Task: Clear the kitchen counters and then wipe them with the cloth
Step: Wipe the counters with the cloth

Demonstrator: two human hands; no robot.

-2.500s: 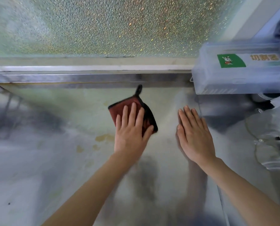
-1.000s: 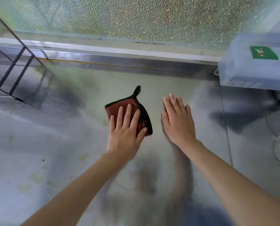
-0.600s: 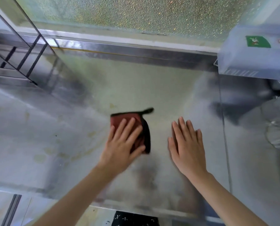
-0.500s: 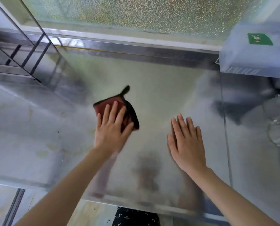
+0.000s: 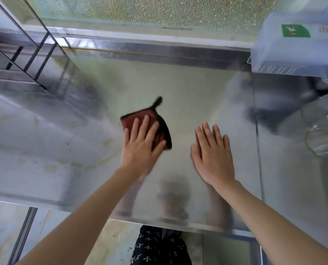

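Note:
A dark red cloth (image 5: 134, 119) with black edging and a black loop lies flat on the stainless steel counter (image 5: 188, 96). My left hand (image 5: 141, 146) presses down on it with straight, spread fingers and covers its near half. My right hand (image 5: 212, 155) rests flat on the bare steel to the right of the cloth, fingers straight, holding nothing. Yellowish stains (image 5: 94, 163) mark the counter to the left of the cloth.
A translucent plastic box (image 5: 296, 52) with a green label stands at the back right. Clear glassware (image 5: 323, 134) sits at the right edge. A metal rack (image 5: 20, 60) stands at the back left. Frosted glass runs behind the counter, whose front edge (image 5: 159, 220) is near me.
My left hand has slid the cloth back to the right and slightly nearer after a swipe to the left. My right hand has stayed flat in about the same place.

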